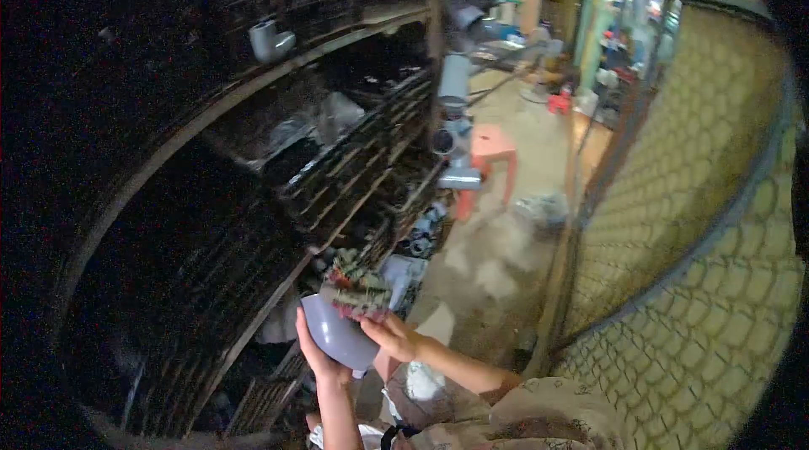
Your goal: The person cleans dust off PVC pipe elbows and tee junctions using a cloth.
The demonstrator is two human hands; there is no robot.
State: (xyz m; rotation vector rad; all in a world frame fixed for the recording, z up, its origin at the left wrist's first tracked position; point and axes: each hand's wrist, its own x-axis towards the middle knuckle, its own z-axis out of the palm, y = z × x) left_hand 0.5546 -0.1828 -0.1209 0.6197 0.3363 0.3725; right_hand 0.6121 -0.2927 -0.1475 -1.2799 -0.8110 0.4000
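Note:
A smooth grey plastic pipe fitting [337,339] is held in front of my body, tilted. My left hand [318,357] grips it from the left and below, with the thumb side up along its edge. My right hand [394,337] is at the fitting's right side, fingers bent around a crumpled cloth [361,297] patterned in red, green and white. The cloth lies over the upper right end of the fitting and hides that part. The fingertips of my right hand are partly blurred.
Dark slatted shelves [362,172] run along the left, with another grey fitting [271,42] on an upper one. Several grey pipe pieces [455,83] hang or stand at the shelf end. Ahead is a pink plastic stool [491,142]. Wire mesh [708,197] closes off the right.

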